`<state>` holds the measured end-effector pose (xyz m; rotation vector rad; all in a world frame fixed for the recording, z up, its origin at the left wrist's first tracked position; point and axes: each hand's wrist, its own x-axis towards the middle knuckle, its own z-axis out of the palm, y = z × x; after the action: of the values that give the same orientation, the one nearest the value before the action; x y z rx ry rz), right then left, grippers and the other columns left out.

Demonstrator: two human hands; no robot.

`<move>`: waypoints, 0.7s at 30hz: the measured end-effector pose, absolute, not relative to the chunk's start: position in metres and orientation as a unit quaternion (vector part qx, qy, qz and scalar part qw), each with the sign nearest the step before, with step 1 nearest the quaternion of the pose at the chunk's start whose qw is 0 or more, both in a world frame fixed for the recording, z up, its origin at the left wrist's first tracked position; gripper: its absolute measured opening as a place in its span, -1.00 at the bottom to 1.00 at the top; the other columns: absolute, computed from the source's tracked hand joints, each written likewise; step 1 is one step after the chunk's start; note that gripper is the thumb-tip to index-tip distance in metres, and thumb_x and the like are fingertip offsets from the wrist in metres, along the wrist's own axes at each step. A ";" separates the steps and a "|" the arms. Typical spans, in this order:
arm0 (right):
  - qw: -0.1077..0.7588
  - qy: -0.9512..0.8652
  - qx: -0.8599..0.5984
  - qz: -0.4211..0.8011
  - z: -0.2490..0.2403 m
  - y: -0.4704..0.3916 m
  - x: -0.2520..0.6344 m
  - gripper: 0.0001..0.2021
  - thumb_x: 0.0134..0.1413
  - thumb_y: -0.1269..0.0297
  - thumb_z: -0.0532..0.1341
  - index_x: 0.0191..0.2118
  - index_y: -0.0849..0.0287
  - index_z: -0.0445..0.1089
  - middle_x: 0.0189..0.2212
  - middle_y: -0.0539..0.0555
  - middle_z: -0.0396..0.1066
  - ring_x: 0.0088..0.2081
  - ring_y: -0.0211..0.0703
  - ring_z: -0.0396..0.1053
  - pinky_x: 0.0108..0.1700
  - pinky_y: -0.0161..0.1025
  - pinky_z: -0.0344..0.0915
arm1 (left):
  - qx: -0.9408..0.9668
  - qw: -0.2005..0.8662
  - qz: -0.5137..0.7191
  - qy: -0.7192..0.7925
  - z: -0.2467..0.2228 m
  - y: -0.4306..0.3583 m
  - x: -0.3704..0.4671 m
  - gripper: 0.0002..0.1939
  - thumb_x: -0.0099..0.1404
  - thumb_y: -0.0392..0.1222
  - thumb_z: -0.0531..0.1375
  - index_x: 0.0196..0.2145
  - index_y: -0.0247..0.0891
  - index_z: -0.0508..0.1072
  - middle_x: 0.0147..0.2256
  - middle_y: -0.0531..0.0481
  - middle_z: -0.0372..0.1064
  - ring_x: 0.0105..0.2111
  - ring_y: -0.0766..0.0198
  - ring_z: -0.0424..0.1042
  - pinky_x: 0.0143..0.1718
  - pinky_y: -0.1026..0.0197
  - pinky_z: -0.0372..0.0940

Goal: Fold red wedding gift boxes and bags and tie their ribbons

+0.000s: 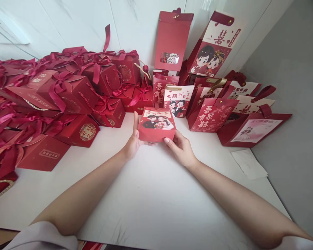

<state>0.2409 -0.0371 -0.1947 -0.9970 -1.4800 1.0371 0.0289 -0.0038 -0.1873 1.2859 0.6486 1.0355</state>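
Observation:
A small red box (pixel 158 125) with a cartoon couple printed on its top is held between my two hands, just in front of the upright gift bags. My left hand (pixel 136 140) grips its left side, thumb up along the edge and fingers under the bottom. My right hand (pixel 181 147) holds the lower right corner, with the thumb on the front edge and the other fingers partly hidden behind the box. Right behind the box stands a small white and red bag (pixel 177 101) with a gold handle.
Many red boxes with ribbons (pixel 67 92) are piled along the left and back. Red and white gift bags (pixel 214 113) stand at the back right beside a grey wall. White papers (pixel 249 164) lie on the white table (pixel 159 201) at the right.

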 end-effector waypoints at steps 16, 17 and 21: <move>0.521 -0.610 -0.411 0.432 -0.189 -0.041 0.242 -0.59 0.26 0.03 0.22 0.11 0.14 0.37 -0.16 0.08 0.46 -0.28 -0.16 0.36 -0.23 -0.21 0.35 | 0.603 0.554 0.420 0.391 -0.178 -0.012 0.032 0.02 0.31 0.06 0.23 0.42 0.12 -0.44 0.22 -0.27 0.26 -0.43 0.20 0.60 -0.40 0.15 0.51; 0.521 -0.609 -0.413 0.432 -0.189 -0.041 0.242 -0.58 0.26 0.03 0.22 0.11 0.15 0.37 -0.18 0.07 0.46 -0.28 -0.16 0.36 -0.24 -0.20 0.35 | 0.603 0.554 0.419 0.392 -0.178 -0.012 0.031 0.02 0.31 0.06 0.23 0.42 0.12 -0.43 0.22 -0.27 0.26 -0.43 0.20 0.60 -0.40 0.15 0.51; 0.516 -0.606 -0.424 0.432 -0.190 -0.041 0.242 -0.56 0.25 0.01 0.23 0.13 0.15 0.36 -0.27 0.06 0.47 -0.30 -0.13 0.39 -0.23 -0.18 0.37 | 0.604 0.553 0.418 0.392 -0.179 -0.011 0.031 0.01 0.31 0.06 0.23 0.43 0.12 -0.41 0.24 -0.27 0.24 -0.43 0.21 0.60 -0.41 0.17 0.51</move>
<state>0.2422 -0.0409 -0.1903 -1.0180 -1.4562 1.0378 0.0309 -0.0109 -0.1787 1.4287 0.9268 0.9892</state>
